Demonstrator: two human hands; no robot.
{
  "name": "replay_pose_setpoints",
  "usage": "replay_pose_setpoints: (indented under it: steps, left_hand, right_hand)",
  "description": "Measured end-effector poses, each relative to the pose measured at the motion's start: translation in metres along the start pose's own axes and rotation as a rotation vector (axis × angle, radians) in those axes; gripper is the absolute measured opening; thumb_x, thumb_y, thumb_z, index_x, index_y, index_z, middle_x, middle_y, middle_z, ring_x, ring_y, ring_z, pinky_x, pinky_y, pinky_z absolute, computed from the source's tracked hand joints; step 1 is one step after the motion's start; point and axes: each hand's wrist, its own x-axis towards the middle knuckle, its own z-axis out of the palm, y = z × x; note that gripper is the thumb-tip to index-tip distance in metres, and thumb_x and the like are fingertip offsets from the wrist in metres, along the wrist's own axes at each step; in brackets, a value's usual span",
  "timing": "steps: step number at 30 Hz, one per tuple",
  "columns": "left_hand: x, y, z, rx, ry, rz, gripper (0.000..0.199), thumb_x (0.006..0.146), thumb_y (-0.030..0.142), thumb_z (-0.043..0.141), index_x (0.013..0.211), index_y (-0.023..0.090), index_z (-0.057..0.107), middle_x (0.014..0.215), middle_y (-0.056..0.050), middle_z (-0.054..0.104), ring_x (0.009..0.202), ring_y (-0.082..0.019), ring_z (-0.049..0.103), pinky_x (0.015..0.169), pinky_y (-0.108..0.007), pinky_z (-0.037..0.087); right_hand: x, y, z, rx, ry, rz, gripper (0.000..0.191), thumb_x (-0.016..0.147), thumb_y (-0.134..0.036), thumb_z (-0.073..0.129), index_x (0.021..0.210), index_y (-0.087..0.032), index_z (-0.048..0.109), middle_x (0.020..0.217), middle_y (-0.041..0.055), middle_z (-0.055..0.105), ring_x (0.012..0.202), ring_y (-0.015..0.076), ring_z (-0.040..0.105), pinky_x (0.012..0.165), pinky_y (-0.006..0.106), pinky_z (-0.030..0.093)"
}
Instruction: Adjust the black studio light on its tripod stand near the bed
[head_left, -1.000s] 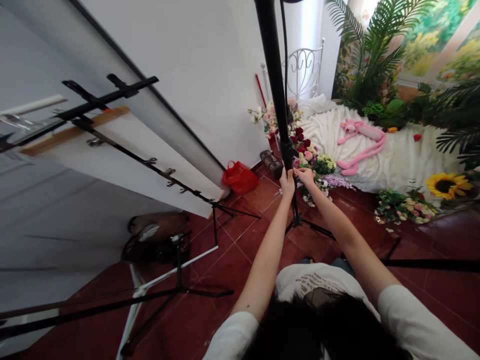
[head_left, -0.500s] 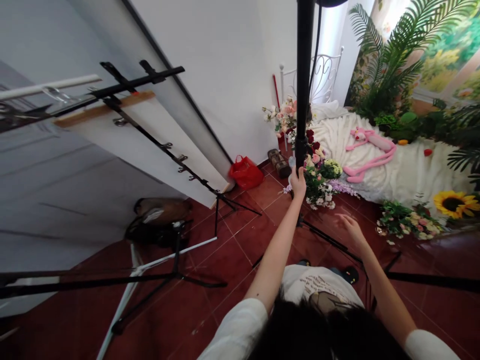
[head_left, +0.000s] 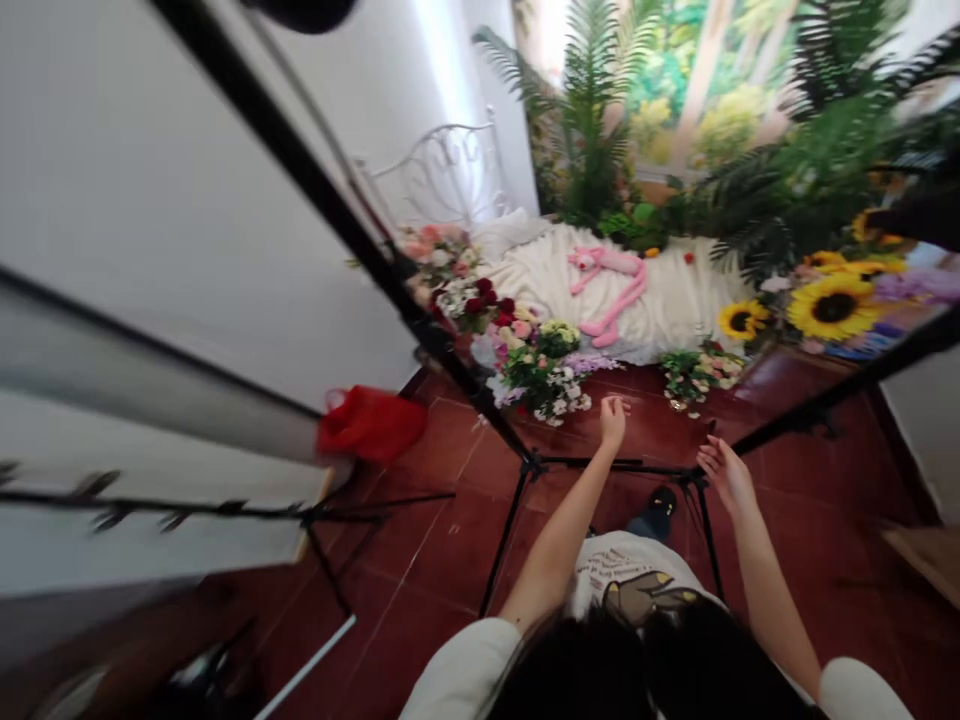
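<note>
My left hand (head_left: 614, 420) is in the air over the red tiled floor, its fingers loosely bent and holding nothing that I can see. It is to the right of a slanting black light stand (head_left: 330, 210) and does not touch it. My right hand (head_left: 726, 474) hangs beside the lower end of a second black stand (head_left: 847, 388). Its fingers are a little apart and look empty; whether they brush the pole I cannot tell. Beyond the hands lie a bunch of mixed flowers (head_left: 551, 375) and a smaller flower bunch (head_left: 701, 375).
A pink plush toy (head_left: 611, 280) lies on a cream-draped bed (head_left: 675, 300). Sunflowers (head_left: 832, 305) and palm leaves (head_left: 596, 110) stand beyond. At left are a red bag (head_left: 371, 422) and a backdrop stand with clips (head_left: 225, 510). Stand legs (head_left: 504, 545) spread near my feet.
My left hand has let go of the black pole and moved right of it. My view has turned right, bringing the second stand and more sunflowers into sight.
</note>
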Motion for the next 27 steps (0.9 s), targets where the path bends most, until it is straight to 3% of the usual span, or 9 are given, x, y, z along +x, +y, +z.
replay_pose_setpoints:
  steps: [3,8,11,14,16,19,22,27]
  left_hand:
    - [-0.001,0.013,0.065,0.007,-0.263,-0.011,0.011,0.093,0.028,0.051,0.092,0.018,0.053,0.08,-0.002,0.064,0.065,-0.012,0.06,0.074,-0.029,0.05]
    - [-0.022,0.047,0.166,-0.053,-0.556,0.237,0.025,0.094,0.039,0.052,0.105,0.017,0.057,0.11,-0.01,0.063,0.095,-0.015,0.062,0.092,-0.031,0.049]
    - [-0.042,0.066,0.216,-0.118,-0.807,0.28,0.033,0.095,0.047,0.051,0.109,0.018,0.057,0.116,-0.012,0.063,0.103,-0.017,0.063,0.095,-0.033,0.049]
    - [-0.06,0.081,0.256,-0.169,-0.945,0.285,0.04,0.093,0.053,0.054,0.113,0.019,0.057,0.119,-0.012,0.064,0.109,-0.017,0.062,0.099,-0.032,0.048]
    - [-0.069,0.086,0.276,-0.186,-0.984,0.266,0.046,0.091,0.057,0.053,0.114,0.018,0.058,0.118,-0.012,0.065,0.105,-0.016,0.063,0.096,-0.03,0.049]
    - [-0.078,0.088,0.294,-0.142,-1.033,0.221,0.056,0.091,0.067,0.045,0.107,0.016,0.062,0.102,-0.008,0.069,0.082,-0.012,0.062,0.08,-0.025,0.05]
    - [-0.083,0.085,0.302,-0.127,-1.06,0.18,0.067,0.088,0.076,0.035,0.091,0.016,0.064,0.08,-0.004,0.066,0.064,-0.009,0.054,0.066,-0.023,0.047]
    - [-0.086,0.079,0.304,-0.196,-1.045,0.161,0.068,0.083,0.081,0.039,0.085,0.016,0.062,0.068,0.001,0.057,0.058,-0.009,0.052,0.059,-0.023,0.044]
  right_hand:
    - [-0.008,-0.018,-0.006,0.126,0.02,0.044,0.018,0.081,-0.042,0.067,0.088,-0.025,0.073,0.077,0.0027,0.074,0.063,0.0126,0.071,0.063,0.024,0.061]
    - [-0.011,-0.051,-0.025,0.282,0.068,-0.029,0.021,0.086,-0.045,0.062,0.085,-0.026,0.071,0.076,0.0029,0.072,0.061,0.0123,0.068,0.052,0.02,0.054]
    - [-0.013,-0.071,-0.042,0.39,0.054,-0.128,0.017,0.086,-0.041,0.063,0.084,-0.026,0.071,0.074,0.0022,0.07,0.061,0.012,0.065,0.053,0.02,0.053]
    - [-0.015,-0.091,-0.061,0.539,-0.02,-0.133,0.012,0.088,-0.032,0.06,0.085,-0.025,0.07,0.07,-0.0012,0.065,0.057,0.0065,0.059,0.052,0.013,0.049]
    - [-0.012,-0.104,-0.071,0.672,-0.103,-0.068,0.012,0.09,-0.028,0.058,0.085,-0.023,0.068,0.068,-0.0031,0.061,0.055,0.0037,0.057,0.051,0.009,0.046]
    - [-0.001,-0.119,-0.083,0.909,-0.27,0.085,0.008,0.091,-0.023,0.057,0.087,-0.02,0.063,0.068,-0.0041,0.059,0.056,0.0036,0.057,0.051,0.007,0.048]
    - [0.015,-0.128,-0.09,1.131,-0.449,0.258,0.008,0.089,-0.017,0.058,0.082,-0.02,0.054,0.068,-0.0041,0.058,0.058,0.0056,0.058,0.05,0.01,0.051]
    - [0.03,-0.135,-0.098,1.234,-0.617,0.396,0.029,0.09,-0.014,0.054,0.07,-0.024,0.034,0.061,-0.0058,0.048,0.048,0.0078,0.048,0.043,0.015,0.05]
